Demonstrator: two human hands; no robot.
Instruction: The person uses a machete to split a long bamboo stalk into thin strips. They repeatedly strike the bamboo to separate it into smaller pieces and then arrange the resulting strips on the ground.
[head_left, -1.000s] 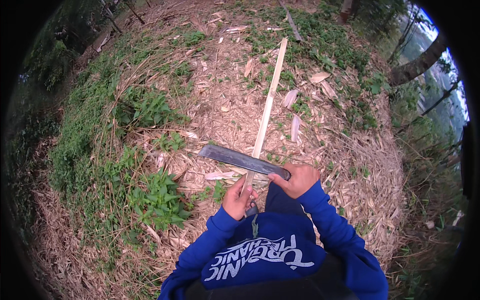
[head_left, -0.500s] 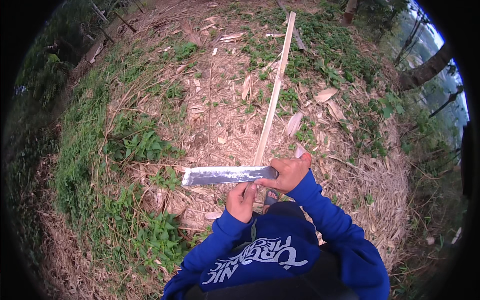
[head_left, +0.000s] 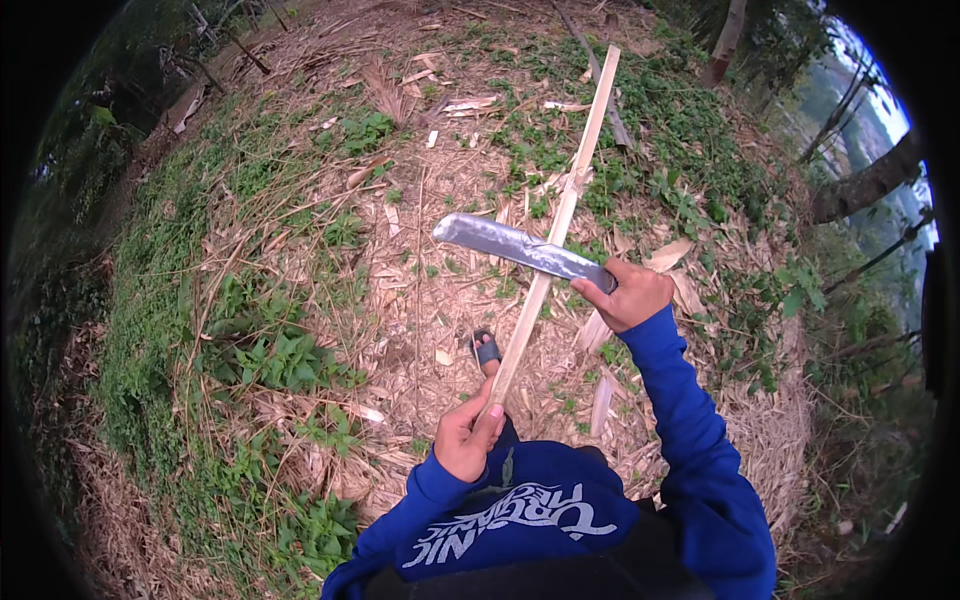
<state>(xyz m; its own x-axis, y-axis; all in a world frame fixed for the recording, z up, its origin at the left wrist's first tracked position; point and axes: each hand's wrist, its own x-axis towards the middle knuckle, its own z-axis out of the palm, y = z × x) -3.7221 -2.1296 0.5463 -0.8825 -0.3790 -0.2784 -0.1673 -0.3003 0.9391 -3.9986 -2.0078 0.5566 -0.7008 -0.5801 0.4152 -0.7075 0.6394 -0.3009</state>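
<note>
- A long, pale wooden strip slants away from the person, its near end in the left hand and its far end up ahead, leaning to the right, above the littered ground.
- The left hand has its grip closed around that near end, thumb laid along the wood.
- A broad, greyish knife blade crosses over the strip around its middle, its blunt tip toward the left; whether the edge touches the wood cannot be told.
- The right hand has its grip wrapped about the knife's right-hand end, the thumb pressed on the flat of the blade; the handle is hidden in the fist.
- Blue sleeves run down both arms to a blue top with pale lettering.
- A foot in a dark sandal shows just left of the strip.
- Dry, straw-coloured litter covers the ground around, with leafy green plants to the left.
- Farther off, a thin grey pole lies near the strip's far end, and a thick tree trunk leans at the right.
</note>
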